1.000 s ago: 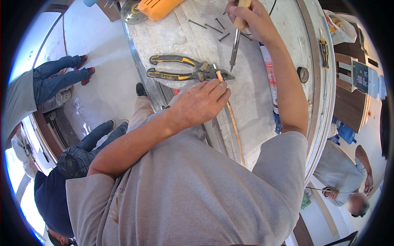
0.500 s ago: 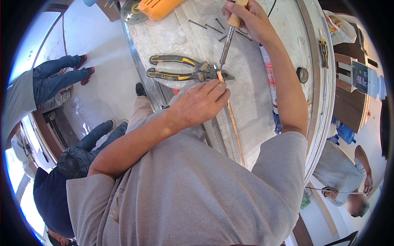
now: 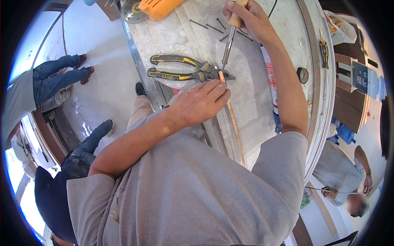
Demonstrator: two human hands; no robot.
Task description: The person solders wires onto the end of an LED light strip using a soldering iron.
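Note:
My right hand (image 3: 255, 22) is closed around the wooden handle of a soldering iron (image 3: 228, 47), whose metal shaft slants down toward my left hand. Pinched in the fingers of my left hand (image 3: 201, 100) is a thin orange-edged strip (image 3: 234, 123) that looks like an LED strip. One end pokes out past the fingertips by the iron's tip; whether the two touch I cannot tell. The rest trails toward my body along the worktop. Black-and-yellow pliers (image 3: 176, 76) lie just beyond my left hand, jaws beside the strip's end.
Several long nails (image 3: 213, 28) lie on the worktop (image 3: 250, 98). An orange power tool (image 3: 158, 8) and a disc (image 3: 132, 12) are at the far left edge. Under my right arm stands a can (image 3: 269, 69); a tape roll (image 3: 302, 75) and screwdriver (image 3: 324, 53) lie right. Other people are around.
The soldering iron's tip has shifted very slightly to the right. My hands are otherwise nearly still. At the left, a person in dark clothes has moved a leg.

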